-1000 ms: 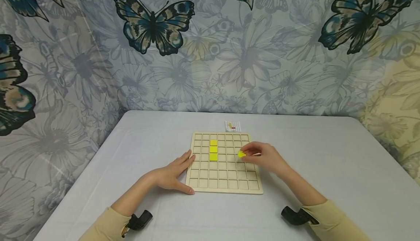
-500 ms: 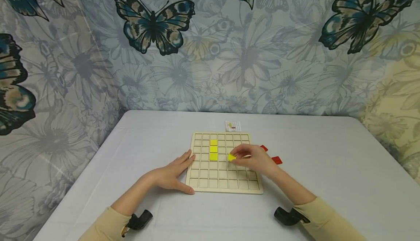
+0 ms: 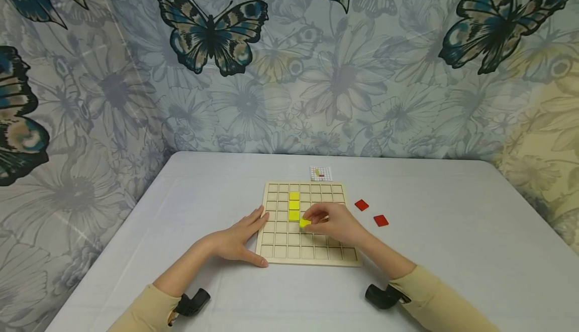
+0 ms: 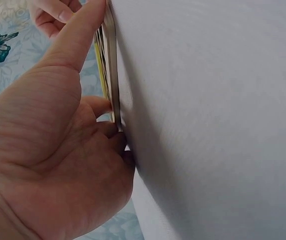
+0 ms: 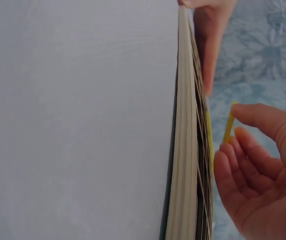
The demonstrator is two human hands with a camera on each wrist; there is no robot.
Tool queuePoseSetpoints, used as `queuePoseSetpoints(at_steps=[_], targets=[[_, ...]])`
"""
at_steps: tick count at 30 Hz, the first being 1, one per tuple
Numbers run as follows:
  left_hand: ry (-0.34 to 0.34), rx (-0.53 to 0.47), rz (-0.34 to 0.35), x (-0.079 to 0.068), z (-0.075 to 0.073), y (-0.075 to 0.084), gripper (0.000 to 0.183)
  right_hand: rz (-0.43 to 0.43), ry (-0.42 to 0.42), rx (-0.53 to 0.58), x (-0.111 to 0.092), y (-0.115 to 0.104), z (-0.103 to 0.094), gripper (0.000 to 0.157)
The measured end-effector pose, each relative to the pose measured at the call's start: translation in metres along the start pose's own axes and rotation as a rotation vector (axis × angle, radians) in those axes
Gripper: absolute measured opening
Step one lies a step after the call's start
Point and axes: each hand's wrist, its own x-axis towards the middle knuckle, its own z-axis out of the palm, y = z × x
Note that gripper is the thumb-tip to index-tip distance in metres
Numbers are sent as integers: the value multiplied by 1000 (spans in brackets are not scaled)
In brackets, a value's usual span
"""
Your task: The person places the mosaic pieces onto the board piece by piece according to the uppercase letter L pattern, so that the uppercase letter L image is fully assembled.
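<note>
Right hand (image 3: 335, 219) pinching a yellow tile (image 3: 304, 223) over the gridded board (image 3: 287, 253), gap beneath hard to judge, left hand (image 3: 237, 240) spread at the board's left edge, two red tiles (image 3: 381, 220) beyond its right edge.

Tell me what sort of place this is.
Perhaps an indoor corner set up for tabletop puzzles, though I can't be sure: a white-covered table stands before a butterfly-and-flower wall covering, and on it lie a grid board and two red tiles.
</note>
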Motion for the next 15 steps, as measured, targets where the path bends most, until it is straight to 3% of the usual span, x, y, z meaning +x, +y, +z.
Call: queuePoseSetpoints(at_steps=[7, 15], targets=[[-1, 3, -19, 1, 0, 0, 113, -103, -42, -58, 4, -7, 8, 18], [-2, 5, -13, 1, 0, 0, 113, -159, -77, -169, 9, -14, 13, 18]])
